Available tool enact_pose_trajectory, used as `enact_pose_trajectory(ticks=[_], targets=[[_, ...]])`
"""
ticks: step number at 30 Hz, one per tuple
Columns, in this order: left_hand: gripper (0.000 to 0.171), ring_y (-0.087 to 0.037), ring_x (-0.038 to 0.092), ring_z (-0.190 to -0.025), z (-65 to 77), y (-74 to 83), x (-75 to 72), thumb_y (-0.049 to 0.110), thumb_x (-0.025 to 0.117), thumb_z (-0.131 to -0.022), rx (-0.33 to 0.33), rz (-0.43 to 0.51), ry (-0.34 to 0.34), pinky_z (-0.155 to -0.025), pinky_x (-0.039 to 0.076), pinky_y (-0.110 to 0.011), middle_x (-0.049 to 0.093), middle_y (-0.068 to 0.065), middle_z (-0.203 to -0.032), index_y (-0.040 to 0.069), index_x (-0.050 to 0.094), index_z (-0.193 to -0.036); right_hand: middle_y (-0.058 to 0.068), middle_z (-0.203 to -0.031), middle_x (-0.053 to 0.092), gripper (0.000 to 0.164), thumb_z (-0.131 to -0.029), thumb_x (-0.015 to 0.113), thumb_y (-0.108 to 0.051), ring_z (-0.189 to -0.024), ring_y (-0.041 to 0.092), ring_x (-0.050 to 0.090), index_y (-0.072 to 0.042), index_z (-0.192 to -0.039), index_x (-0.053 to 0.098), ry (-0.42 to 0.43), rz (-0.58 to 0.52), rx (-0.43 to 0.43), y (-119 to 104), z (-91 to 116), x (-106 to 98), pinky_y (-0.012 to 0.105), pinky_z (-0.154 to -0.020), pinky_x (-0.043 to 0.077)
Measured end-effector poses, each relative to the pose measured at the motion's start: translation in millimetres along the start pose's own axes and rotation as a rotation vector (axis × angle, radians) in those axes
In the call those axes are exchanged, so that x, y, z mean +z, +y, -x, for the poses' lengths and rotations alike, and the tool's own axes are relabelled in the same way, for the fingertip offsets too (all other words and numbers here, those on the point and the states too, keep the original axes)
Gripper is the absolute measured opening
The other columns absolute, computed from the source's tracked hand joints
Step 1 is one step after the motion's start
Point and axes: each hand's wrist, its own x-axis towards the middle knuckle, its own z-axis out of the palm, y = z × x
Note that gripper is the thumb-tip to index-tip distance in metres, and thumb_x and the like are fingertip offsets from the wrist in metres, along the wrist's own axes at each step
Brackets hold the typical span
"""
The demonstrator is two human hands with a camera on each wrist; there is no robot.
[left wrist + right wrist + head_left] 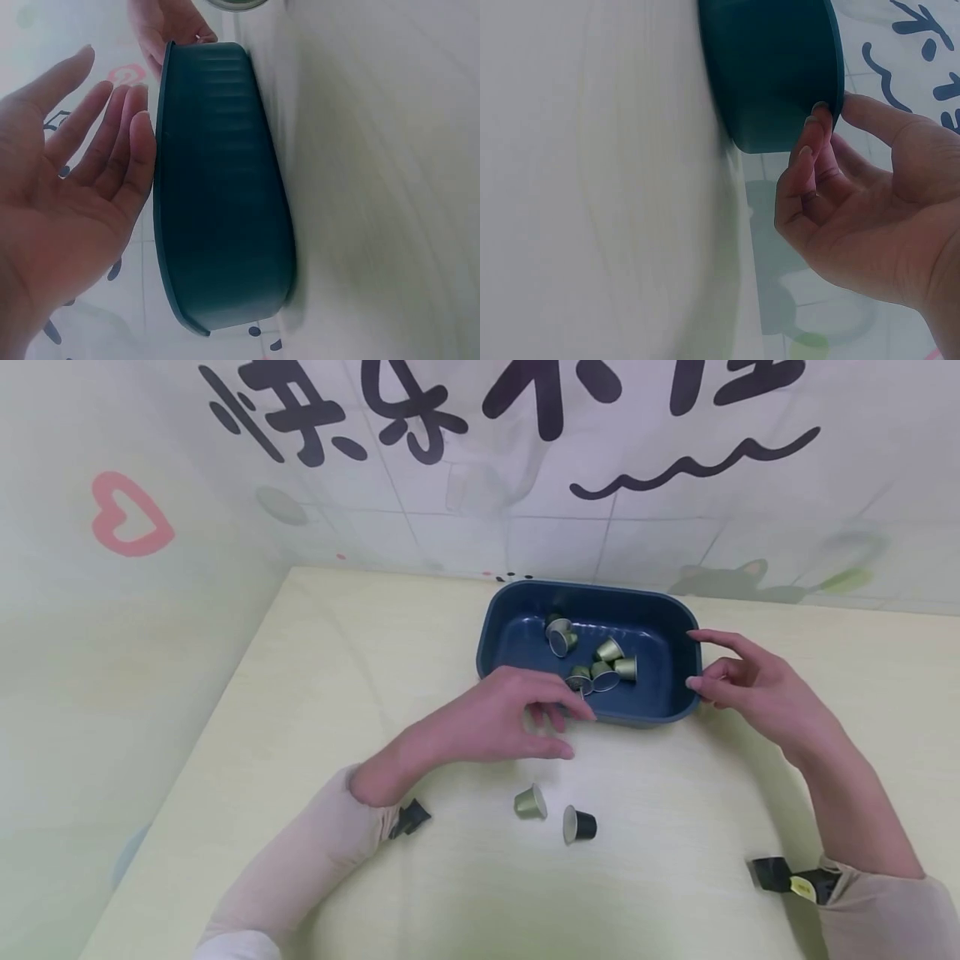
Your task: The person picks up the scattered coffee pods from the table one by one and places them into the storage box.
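A dark blue plastic bin [517, 639] stands on the table near the wall. Several coffee capsules [609, 650], mostly green, lie scattered inside. At its right end my right hand [772, 693] grips the rim, fingers curled against the outer wall [772, 75]. My left hand [487, 718] hovers at the near long side, overlapping the rim in the head view; its fingers are loosely bent and hold nothing. In the left wrist view its palm and spread fingers show beside the bin's side. Nearer on the table lie a pale green capsule [530, 802] and a black capsule [580, 825], both on their sides.
Behind the bin, a tiled wall [465, 543] with dark lettering rises along the table's back edge. Another wall [112, 652] with a pink heart borders the left. Pale wooden tabletop [300, 693] surrounds the bin. Small dark devices [411, 818] sit at both wrists.
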Motion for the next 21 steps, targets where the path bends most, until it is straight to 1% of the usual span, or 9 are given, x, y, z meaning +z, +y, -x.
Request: enact_pose_trajectory(ticks=[2,8,12,16,21], targets=[[0.036,-0.007,0.066,-0.088,2.4,-0.6,0.6,0.017,0.083,-0.083,0.005,-0.009,-0.017,-0.073,0.055,-0.028,0.07,0.003,-0.107,0.011,0.072,-0.117,-0.007,-0.087,0.066,0.055,-0.098,0.066,-0.017,-0.081,0.012,0.06,-0.024,-0.148,0.043,0.002,0.002,0.005,0,0,0,0.022,-0.069,0.048],[0.038,-0.012,0.067,-0.09,9.1,-1.0,2.9,0.017,0.083,-0.082,-0.001,-0.007,-0.062,-0.074,0.056,-0.03,0.071,-0.001,-0.109,0.01,0.072,-0.118,-0.007,-0.086,0.065,0.055,-0.098,0.066,-0.019,-0.081,0.013,0.06,-0.024,-0.148,0.043,0.011,0.016,0.013,-2,0,3,0.023,-0.07,0.048],[0.04,-0.013,0.067,-0.092,12.9,-2.7,6.0,0.018,0.084,-0.081,-0.007,-0.017,-0.087,-0.077,0.055,-0.03,0.071,-0.001,-0.11,0.009,0.072,-0.118,-0.007,-0.086,0.066,0.055,-0.098,0.066,-0.018,-0.081,0.013,0.06,-0.024,-0.147,0.044,0.008,0.001,-0.002,0,0,3,0.022,-0.07,0.048],[0.042,-0.012,0.068,-0.092,16.9,-3.4,8.2,0.019,0.086,-0.08,-0.021,-0.037,-0.113,-0.078,0.055,-0.029,0.07,0.0,-0.11,0.01,0.072,-0.118,-0.007,-0.086,0.066,0.055,-0.098,0.065,-0.017,-0.081,0.012,0.06,-0.024,-0.147,0.044,0.009,-0.003,-0.014,2,0,2,0.022,-0.07,0.047],[0.045,-0.011,0.067,-0.092,21.1,-4.4,10.5,0.022,0.086,-0.079,-0.048,-0.073,-0.161,-0.079,0.054,-0.029,0.069,0.002,-0.112,0.012,0.071,-0.121,-0.007,-0.086,0.066,0.055,-0.098,0.066,-0.017,-0.08,0.012,0.06,-0.023,-0.148,0.043,0.014,0.0,-0.02,3,0,3,0.022,-0.07,0.047]])
